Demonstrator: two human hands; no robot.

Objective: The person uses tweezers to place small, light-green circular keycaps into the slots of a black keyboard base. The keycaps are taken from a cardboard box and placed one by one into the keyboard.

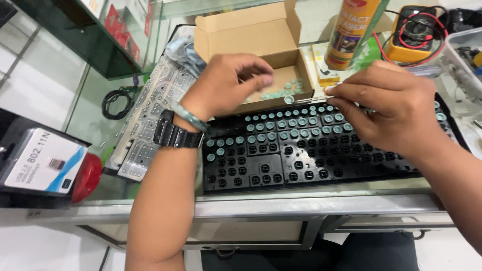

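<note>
While the keyboard base lies stripped on the glass counter: its upper rows carry rubber domes, the lower rows bare sockets
Left hand (228, 83): fingers pinched together over the cardboard box (251, 37), seemingly on one dome, though the grasp is too small to confirm
Right hand (386, 103): closed on tweezers (311, 99), a rubber dome (289, 100) at the tips just above the top row
Keyboard base (311, 165): one, in front of the box
Doing it well: I judge each dome should drop square over its socket, pressed lightly
Counts: one box, one spray can (351, 30), one multimeter (416, 30), one membrane sheet (150, 110); seated domes number several dozen, loose domes too blurred to count
</note>
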